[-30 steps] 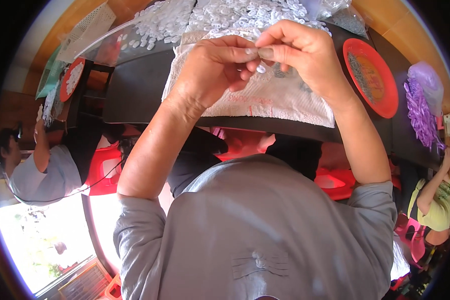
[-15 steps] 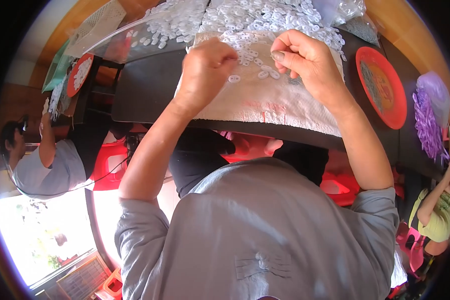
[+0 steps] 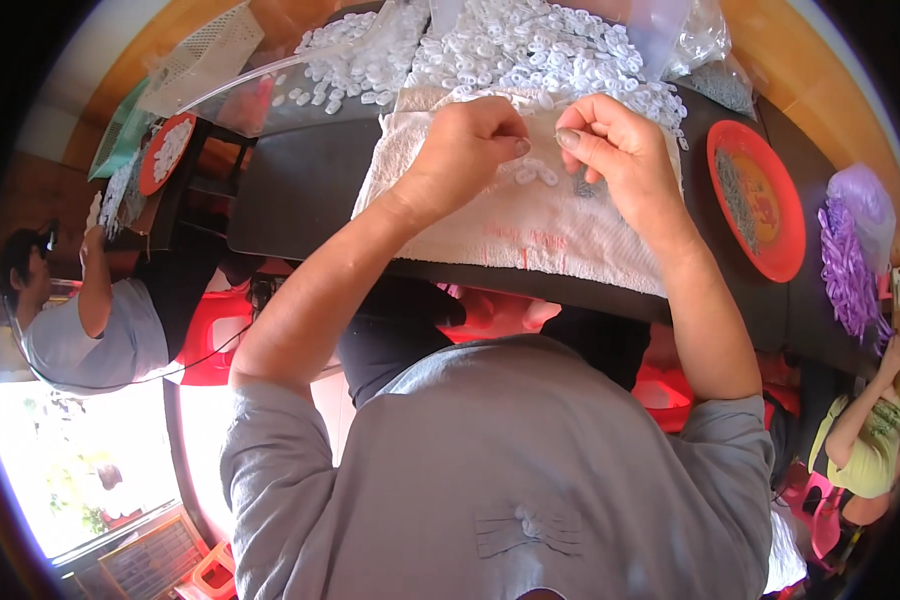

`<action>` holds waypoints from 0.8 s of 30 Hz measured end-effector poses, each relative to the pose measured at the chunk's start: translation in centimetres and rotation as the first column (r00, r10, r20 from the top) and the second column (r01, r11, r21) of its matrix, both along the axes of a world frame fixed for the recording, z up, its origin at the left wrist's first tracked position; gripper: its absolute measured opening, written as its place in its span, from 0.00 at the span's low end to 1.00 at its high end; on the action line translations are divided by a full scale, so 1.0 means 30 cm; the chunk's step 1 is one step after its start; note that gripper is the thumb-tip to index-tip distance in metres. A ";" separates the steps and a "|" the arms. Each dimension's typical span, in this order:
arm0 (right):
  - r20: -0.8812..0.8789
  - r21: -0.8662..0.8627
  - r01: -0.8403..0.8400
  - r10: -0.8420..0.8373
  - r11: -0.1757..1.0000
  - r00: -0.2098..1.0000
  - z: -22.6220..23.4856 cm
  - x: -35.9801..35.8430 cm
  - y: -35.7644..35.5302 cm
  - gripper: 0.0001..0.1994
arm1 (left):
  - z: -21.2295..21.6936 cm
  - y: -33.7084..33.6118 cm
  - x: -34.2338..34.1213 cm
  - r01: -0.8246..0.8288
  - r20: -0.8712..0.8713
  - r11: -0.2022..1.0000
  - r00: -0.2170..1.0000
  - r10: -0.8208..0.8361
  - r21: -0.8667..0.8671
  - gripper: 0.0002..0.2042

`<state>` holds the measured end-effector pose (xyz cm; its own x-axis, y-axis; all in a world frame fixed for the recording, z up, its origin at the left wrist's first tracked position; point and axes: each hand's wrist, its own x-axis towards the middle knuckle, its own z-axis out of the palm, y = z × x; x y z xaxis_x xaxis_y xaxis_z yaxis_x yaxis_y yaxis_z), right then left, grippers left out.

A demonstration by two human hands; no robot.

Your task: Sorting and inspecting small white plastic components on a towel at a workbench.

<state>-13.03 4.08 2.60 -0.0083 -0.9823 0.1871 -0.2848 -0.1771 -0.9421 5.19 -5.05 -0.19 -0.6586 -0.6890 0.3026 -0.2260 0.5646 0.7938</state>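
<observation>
Above a cream towel (image 3: 440,225), my left hand (image 3: 468,150) is closed in a pinch, thumb and forefinger together. My right hand (image 3: 620,155) faces it a short gap away, its thumb pressed on the bent forefinger. What either hand pinches is too small or hidden to make out. Between and just below the fingertips lie several white oval plastic pieces (image 3: 536,172) with holes. A little heap of small grey metal bits (image 3: 584,186) rests on the towel beside my right fingers. A large spread of the same white pieces (image 3: 530,50) covers the towel's far side, partly hidden by my hands.
To the right stands a red plate (image 3: 785,240) of grey metal bits, with purple strips (image 3: 850,270) beyond it. Clear plastic bags (image 3: 705,45) lie at the back. At left, a co-worker (image 3: 95,320) sits near another red plate (image 3: 167,155); another person (image 3: 865,440) is at far right.
My left hand has moved right, closer to my right hand, and now covers part of the towel where a white piece showed. My right hand keeps its pinch. The whole view has shifted slightly.
</observation>
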 end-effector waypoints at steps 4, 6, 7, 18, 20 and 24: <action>0.023 0.007 -0.016 0.016 1.000 1.000 -0.001 0.031 0.011 0.04 | 0.072 0.077 0.046 0.036 -0.203 0.777 0.972 0.119 0.628 0.04; 0.020 -0.001 -0.021 0.021 1.000 1.000 0.003 0.058 0.018 0.04 | 0.066 0.107 0.057 0.148 -0.388 0.632 0.884 0.260 0.761 0.04; 0.022 -0.008 -0.018 0.018 1.000 1.000 0.004 0.068 0.021 0.04 | 0.061 0.120 0.058 0.150 -0.393 0.630 0.881 0.265 0.762 0.04; -0.082 -0.072 -0.002 -0.004 0.997 0.997 0.006 0.108 0.037 0.05 | 0.040 0.200 0.060 0.171 -0.487 0.621 0.783 0.385 0.765 0.05; -0.090 -0.083 -0.001 -0.006 0.997 0.996 0.010 0.119 0.039 0.05 | 0.036 0.207 0.062 0.166 -0.493 0.625 0.775 0.395 0.763 0.05; -0.069 -0.063 0.018 -0.022 0.998 0.997 0.007 0.132 0.048 0.05 | 0.042 0.225 0.061 0.141 -0.500 0.637 0.753 0.428 0.758 0.05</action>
